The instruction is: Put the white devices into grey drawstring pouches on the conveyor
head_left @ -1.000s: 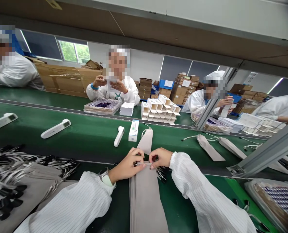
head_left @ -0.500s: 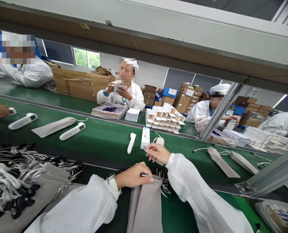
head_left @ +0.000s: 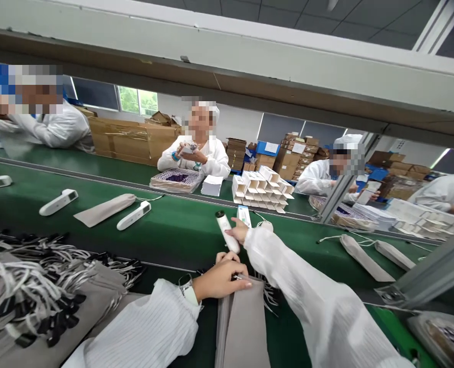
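Observation:
My left hand (head_left: 221,278) pinches the top edge of a grey drawstring pouch (head_left: 244,327) lying on a stack of such pouches in front of me. Just beyond it, my right hand (head_left: 239,231) grips a white handheld thermometer (head_left: 225,231) and holds it lifted over the near edge of the green conveyor belt (head_left: 173,225). A small white and blue box (head_left: 244,214) lies on the belt behind the right hand.
Two white thermometers (head_left: 134,215) and a filled grey pouch (head_left: 106,209) lie on the belt to the left, more pouches (head_left: 364,251) to the right. A pile of pouches with black-tipped cords (head_left: 31,286) sits at my left. Several co-workers sit across, by folded white cartons (head_left: 261,186).
My right hand left the pouch mouth, reached onto the belt and picked up the white thermometer. The left hand stayed on the pouch. Items on the belt drifted right.

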Tool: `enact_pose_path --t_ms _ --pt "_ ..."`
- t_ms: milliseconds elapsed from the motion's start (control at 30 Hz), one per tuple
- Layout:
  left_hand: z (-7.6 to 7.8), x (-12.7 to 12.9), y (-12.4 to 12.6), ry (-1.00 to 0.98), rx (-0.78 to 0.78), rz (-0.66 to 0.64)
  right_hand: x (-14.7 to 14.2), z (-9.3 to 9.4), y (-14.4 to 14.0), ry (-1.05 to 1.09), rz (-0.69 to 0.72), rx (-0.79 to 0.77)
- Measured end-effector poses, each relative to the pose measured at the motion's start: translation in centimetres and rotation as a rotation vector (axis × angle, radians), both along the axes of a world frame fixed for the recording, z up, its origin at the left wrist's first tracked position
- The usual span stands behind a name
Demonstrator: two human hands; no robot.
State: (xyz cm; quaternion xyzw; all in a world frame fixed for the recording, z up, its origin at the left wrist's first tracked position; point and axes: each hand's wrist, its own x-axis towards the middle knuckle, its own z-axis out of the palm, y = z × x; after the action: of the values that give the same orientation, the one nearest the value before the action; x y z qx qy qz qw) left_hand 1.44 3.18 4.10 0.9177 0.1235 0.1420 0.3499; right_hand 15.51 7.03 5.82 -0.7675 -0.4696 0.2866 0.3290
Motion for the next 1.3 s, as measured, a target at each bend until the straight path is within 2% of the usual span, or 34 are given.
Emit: enact_pose_path --t_ms 67,167,200,267,333,467,533,600,633,767,833,867,933,1000,1067,1133,1200,1233,1300 --pt "0.8 -0.1 -0.3 -0.052 0.000 0.048 1.7 1.2 -3.3 0.231 0.037 0.149" --pt "1.7 -0.2 -0.7 -0.174 -0.039 0.010 3.5 2.8 -8.2 0.697 0.145 0.423" --pt "1.9 -0.2 -0.8 -0.213 -0.065 -0.009 3.8 3.1 -9.4 0.810 0.179 0.473" --pt "2.1 0.0 -0.9 -0.274 -0.125 -0.028 4.0 3.0 -10.9 0.900 0.214 0.475" --pt "2.2 0.1 -0.9 -0.309 -0.166 0.008 3.8 2.2 -11.3 0.899 0.238 0.440" --pt "2.8 0.1 -1.0 -0.356 -0.151 0.160 2.8 0.0 -10.7 0.726 0.376 0.290" --pt "3.4 0.0 -1.0 -0.326 -0.142 0.165 2.3 -0.5 -10.7 0.594 0.462 0.131" --pt "4.0 -0.2 -1.0 -0.257 -0.137 0.158 2.1 -0.3 -11.0 0.365 0.468 0.093" --pt "4.3 -0.4 -1.0 -0.221 -0.125 0.176 2.1 0.0 -11.2 0.207 0.428 0.158" --pt "5.4 -1.5 -0.8 -0.001 -0.114 0.317 3.4 1.0 -11.7 -0.476 0.149 0.655" --pt "6.1 -2.1 -1.0 0.177 -0.157 0.260 4.9 1.0 -11.8 -0.705 0.075 0.806" --pt "6.6 -2.4 -1.3 0.245 -0.183 0.194 5.8 0.8 -11.7 -0.766 0.055 0.855" --pt "7.6 -2.8 -2.3 0.280 -0.226 0.070 7.6 0.3 -11.5 -0.745 0.002 0.909" --pt "8.7 -3.1 -3.7 0.213 -0.275 0.016 9.2 -0.1 -11.3 -0.647 -0.088 0.934" --pt "9.4 -3.5 -5.0 0.144 -0.384 0.002 9.8 0.1 -11.2 -0.487 -0.091 0.898" --pt "9.5 -3.6 -5.7 0.072 -0.584 -0.047 9.0 0.7 -11.3 -0.303 0.051 0.790" --pt "9.0 -3.5 -5.7 -0.086 -0.737 -0.076 6.7 1.4 -11.7 -0.020 0.384 0.608" --pt "8.7 -3.4 -5.6 -0.189 -0.753 -0.066 5.1 1.6 -12.0 0.115 0.571 0.518" --pt "8.1 -3.1 -5.4 -0.336 -0.672 -0.013 1.7 1.6 -12.5 0.325 0.881 0.378"
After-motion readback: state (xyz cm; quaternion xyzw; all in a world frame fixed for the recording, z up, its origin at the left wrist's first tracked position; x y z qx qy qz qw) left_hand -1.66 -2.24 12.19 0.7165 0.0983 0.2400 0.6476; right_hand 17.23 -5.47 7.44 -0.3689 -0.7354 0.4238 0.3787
